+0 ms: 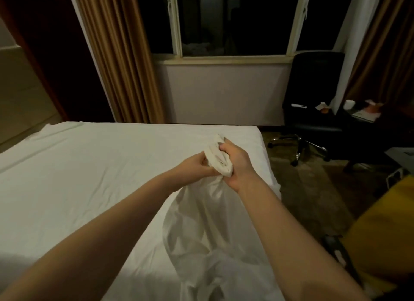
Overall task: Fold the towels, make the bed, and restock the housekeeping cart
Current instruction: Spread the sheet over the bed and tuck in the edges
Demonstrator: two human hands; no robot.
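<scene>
While one white cloth [212,213] is being held above the bed [78,177], its top is being held bunched into a thick wad between two hands. The wad is being gripped by the right hand [235,164], fingers curled round it, and is being pinched at its left side by the left hand [197,166]. Below the hands the cloth is hanging loose, thin and creased, and is being draped onto the near right part of the one white-sheeted bed. One black chair [313,87] is being seen beyond the bed, below one window [235,20] that is being flanked by two curtains [121,54].
</scene>
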